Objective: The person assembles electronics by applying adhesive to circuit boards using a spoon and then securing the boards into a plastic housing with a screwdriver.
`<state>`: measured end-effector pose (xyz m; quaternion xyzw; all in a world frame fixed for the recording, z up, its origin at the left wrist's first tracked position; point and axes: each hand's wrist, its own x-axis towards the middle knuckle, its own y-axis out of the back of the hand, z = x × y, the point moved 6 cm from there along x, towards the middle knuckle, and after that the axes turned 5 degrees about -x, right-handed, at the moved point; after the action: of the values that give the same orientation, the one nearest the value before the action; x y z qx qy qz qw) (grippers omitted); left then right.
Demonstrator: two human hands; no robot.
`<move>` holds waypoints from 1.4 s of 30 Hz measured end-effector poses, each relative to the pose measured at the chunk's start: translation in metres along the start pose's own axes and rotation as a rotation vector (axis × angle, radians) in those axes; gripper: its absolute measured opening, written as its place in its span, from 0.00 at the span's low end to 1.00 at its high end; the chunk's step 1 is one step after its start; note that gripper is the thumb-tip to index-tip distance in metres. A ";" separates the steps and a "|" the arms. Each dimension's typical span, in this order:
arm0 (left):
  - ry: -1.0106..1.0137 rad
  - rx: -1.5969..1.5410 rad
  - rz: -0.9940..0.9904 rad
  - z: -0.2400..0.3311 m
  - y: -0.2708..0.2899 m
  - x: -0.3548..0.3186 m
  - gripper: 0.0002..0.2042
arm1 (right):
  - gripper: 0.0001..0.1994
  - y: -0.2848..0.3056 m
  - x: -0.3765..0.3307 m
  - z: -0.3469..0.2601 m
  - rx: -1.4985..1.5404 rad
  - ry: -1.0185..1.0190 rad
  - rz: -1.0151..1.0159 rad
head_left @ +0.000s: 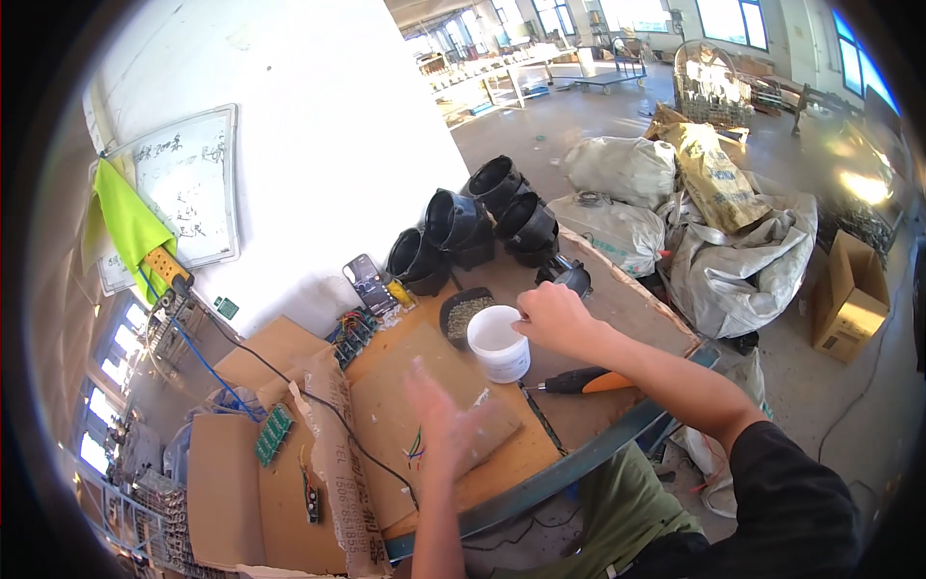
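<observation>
My right hand is closed, its fingertips at the right rim of a white plastic tub; what they hold, if anything, is hidden. My left hand is blurred by motion above a cardboard sheet, thumb and fingers apart. Beneath it lie thin coloured wires. Right of the tub rests a black and orange electric screwdriver, its tip pointing left. Behind the tub, a dark tray holds small pale parts.
Several black plastic housings stand at the back. Leftward are a phone, circuit boards and an open cardboard box with a black cable across it. White sacks lie on the floor at right, beside an empty carton.
</observation>
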<state>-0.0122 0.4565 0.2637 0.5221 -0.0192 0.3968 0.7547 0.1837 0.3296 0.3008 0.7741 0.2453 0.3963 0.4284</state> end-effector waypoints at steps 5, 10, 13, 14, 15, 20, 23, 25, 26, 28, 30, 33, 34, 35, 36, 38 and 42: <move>-0.014 -0.883 -0.099 0.029 -0.092 0.038 0.47 | 0.08 -0.013 0.021 -0.009 -0.030 0.140 0.020; -0.109 -0.743 0.035 0.049 -0.049 0.020 0.43 | 0.11 0.056 -0.035 -0.023 0.258 0.353 0.159; -0.255 -0.815 0.161 0.040 -0.022 -0.007 0.44 | 0.11 0.076 -0.086 -0.034 0.265 0.524 0.246; -0.308 -0.758 0.207 0.040 -0.016 -0.014 0.45 | 0.10 0.079 -0.099 -0.038 0.232 0.573 0.293; -0.357 -0.699 0.255 0.040 -0.010 -0.023 0.46 | 0.13 0.080 -0.110 -0.040 0.219 0.621 0.364; -0.541 -0.465 0.381 0.050 0.008 -0.045 0.47 | 0.14 0.081 -0.126 -0.067 0.073 0.665 0.437; -0.539 -0.437 0.435 0.043 0.008 -0.051 0.47 | 0.10 0.067 -0.123 -0.085 0.129 0.650 0.373; -0.527 -0.467 0.484 0.040 0.008 -0.053 0.47 | 0.09 0.056 -0.127 -0.087 0.216 0.553 0.262; -0.528 -0.508 0.509 0.041 0.011 -0.055 0.46 | 0.09 0.052 -0.128 -0.088 0.274 0.499 0.206; -0.531 -0.596 0.552 0.051 0.014 -0.058 0.45 | 0.08 0.056 -0.128 -0.087 0.390 0.399 0.138; -0.268 -0.796 0.514 0.037 0.008 -0.065 0.40 | 0.06 0.054 -0.132 -0.096 0.530 0.348 0.184; -0.256 -0.815 0.559 0.025 -0.001 -0.067 0.39 | 0.05 0.051 -0.135 -0.105 0.673 0.197 0.194; -0.246 -0.832 0.565 0.022 -0.003 -0.069 0.39 | 0.04 0.050 -0.138 -0.105 0.758 0.146 0.214; -0.231 -0.857 0.569 0.020 -0.006 -0.071 0.39 | 0.03 0.049 -0.142 -0.104 0.844 0.096 0.234; -0.214 -0.886 0.575 0.018 -0.010 -0.072 0.39 | 0.02 0.049 -0.144 -0.101 0.921 0.051 0.255; -0.190 -0.940 0.584 0.015 -0.015 -0.077 0.39 | 0.01 0.038 -0.145 -0.091 1.193 -0.144 0.108; -0.161 -1.011 0.582 0.010 -0.021 -0.080 0.40 | 0.03 0.024 -0.156 -0.081 1.596 -0.301 -0.068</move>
<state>-0.0504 0.3990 0.2165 0.0994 -0.4058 0.4883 0.7661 0.0294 0.2433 0.2844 0.8835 0.4171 -0.0196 -0.2122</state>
